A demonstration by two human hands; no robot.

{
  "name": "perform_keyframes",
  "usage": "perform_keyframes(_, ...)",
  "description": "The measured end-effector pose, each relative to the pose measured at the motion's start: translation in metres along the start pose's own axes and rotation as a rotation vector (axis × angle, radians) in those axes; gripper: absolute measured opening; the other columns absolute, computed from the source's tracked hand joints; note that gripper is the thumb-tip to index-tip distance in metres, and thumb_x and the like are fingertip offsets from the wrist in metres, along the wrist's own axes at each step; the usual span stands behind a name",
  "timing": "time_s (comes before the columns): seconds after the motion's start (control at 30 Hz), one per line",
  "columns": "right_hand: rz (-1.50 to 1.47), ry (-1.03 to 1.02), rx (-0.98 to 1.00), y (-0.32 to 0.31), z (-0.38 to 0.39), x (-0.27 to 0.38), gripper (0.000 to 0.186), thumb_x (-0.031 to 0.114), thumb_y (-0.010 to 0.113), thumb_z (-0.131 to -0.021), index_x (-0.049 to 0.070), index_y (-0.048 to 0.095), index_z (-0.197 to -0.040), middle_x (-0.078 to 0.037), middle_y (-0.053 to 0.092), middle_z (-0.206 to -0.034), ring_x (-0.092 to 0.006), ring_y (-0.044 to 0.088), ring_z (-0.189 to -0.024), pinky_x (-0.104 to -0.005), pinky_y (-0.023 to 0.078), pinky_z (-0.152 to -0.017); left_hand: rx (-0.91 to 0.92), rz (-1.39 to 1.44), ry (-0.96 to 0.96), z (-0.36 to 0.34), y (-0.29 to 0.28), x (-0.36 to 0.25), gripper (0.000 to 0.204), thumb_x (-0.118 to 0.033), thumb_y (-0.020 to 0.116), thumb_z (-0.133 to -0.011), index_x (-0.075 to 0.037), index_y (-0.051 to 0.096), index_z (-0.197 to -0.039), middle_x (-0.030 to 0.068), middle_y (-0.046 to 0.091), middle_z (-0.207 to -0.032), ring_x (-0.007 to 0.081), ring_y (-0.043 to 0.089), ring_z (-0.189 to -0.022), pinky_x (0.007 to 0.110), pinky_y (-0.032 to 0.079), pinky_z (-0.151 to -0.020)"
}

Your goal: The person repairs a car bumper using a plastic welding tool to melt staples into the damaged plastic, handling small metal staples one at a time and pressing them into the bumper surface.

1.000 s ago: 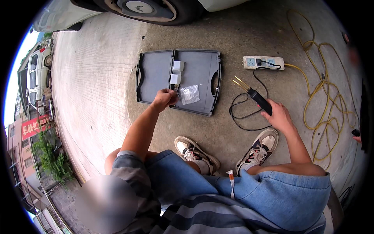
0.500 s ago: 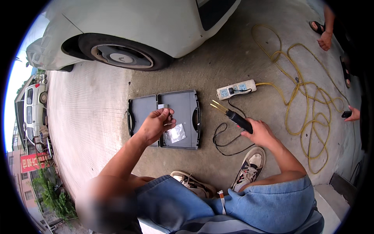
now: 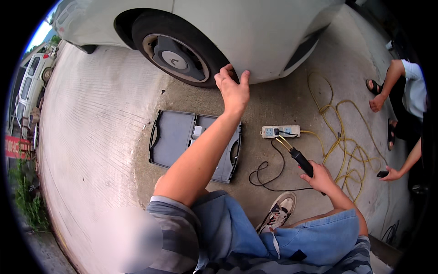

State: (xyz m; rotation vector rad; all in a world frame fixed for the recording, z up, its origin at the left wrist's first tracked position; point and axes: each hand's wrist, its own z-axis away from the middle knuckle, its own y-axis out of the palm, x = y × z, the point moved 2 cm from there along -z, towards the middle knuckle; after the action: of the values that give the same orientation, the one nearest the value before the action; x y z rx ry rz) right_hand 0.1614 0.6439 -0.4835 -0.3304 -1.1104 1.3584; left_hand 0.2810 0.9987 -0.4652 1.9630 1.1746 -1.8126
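Pale car point(image 3: 255, 43) w/ wheel point(image 3: 175, 59) seen just beyond open grey case point(image 3: 172, 137).
Pwr strip point(image 3: 268, 132) seen R of case. Blk 2-prong tool point(image 3: 301, 162) is gripped in R hand point(image 3: 322, 177), prongs pointed twd strip; contact can't be told. L hand point(image 3: 235, 90) is raised to car's body edge by wheel, thumb spread, fingers partly hidden; whether anything's held there can't be told.

A black cylindrical handle point(image 3: 301, 162) looks matt plastic, its slim gold-coloured prongs point(image 3: 284, 143) smooth metal, the flat grey case point(image 3: 172, 137) matt plastic, and the curved white car body point(image 3: 255, 41) glossy.
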Motion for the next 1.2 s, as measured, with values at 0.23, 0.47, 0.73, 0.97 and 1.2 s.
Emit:
perform_keyframes(0.23, 0.033, 0.045, -0.095, -0.003, 0.001, -0.001, 0.044, 0.023, 0.077, -0.077, 0.006, 0.058, -0.114, -0.015, 0.065, -0.078, -0.0348, 0.065, -0.074, -0.0418, 0.05, -0.07, 0.254, 0.281, -0.093, -0.018, 0.002, 0.011, 0.05, -0.02, 0.08, -0.075, 0.001, 0.057, -0.115, 0.0206, 0.061, -0.109, 0.0327, 0.053, -0.107, 0.039, 0.044, -0.094)
perform_keyframes(0.47, -0.42, 0.165, -0.056, 0.021, -0.004, -0.002, 0.038, 0.014, 0.076, -0.079, 0.001, 0.058, -0.11, -0.007, 0.057, -0.071, -0.0172, 0.058, -0.059, -0.0332, 0.048, -0.059, 0.167, 0.099, 0.091, -0.02, -0.007, 0.01, 0.052, -0.024, 0.084, -0.071, 0.002, 0.059, -0.107, 0.0192, 0.057, -0.096, 0.0343, 0.053, -0.093, 0.039, 0.046, -0.086)
perform_keyframes(0.73, -0.293, 0.102, -0.114, 0.024, -0.01, -0.008, 0.039, 0.018, 0.077, -0.078, 0.0, 0.059, -0.108, -0.011, 0.06, -0.075, -0.0216, 0.059, -0.067, -0.0356, 0.048, -0.065, 0.279, 0.242, 0.148, -0.029, -0.011, 0.011, 0.049, -0.025, 0.083, -0.071, 0.001, 0.06, -0.104, 0.0204, 0.059, -0.097, 0.0344, 0.053, -0.094, 0.04, 0.047, -0.085)
perform_keyframes(0.97, -0.195, 0.072, -0.123, 0.021, -0.006, -0.002, 0.042, 0.025, 0.077, -0.078, 0.003, 0.059, -0.107, -0.018, 0.065, -0.081, -0.0346, 0.063, -0.075, -0.0402, 0.048, -0.068, 0.072, 0.107, 0.3, -0.011, -0.009, 0.034, 0.042, -0.022, 0.079, -0.078, 0.004, 0.061, -0.105, 0.0178, 0.066, -0.095, 0.0254, 0.063, -0.088, 0.034, 0.049, -0.082)
perform_keyframes(1.2, -0.344, -0.029, -0.093, 0.035, -0.01, 0.001, 0.037, 0.026, 0.074, -0.08, 0.008, 0.061, -0.11, -0.016, 0.067, -0.087, -0.0368, 0.065, -0.083, -0.0427, 0.05, -0.074, 0.131, 0.471, -0.96, 0.01, -0.057, 0.095, 0.034, -0.001, 0.048, -0.093, 0.008, 0.047, -0.126, 0.016, 0.059, -0.114, 0.0216, 0.054, -0.109, 0.03, 0.048, -0.089)
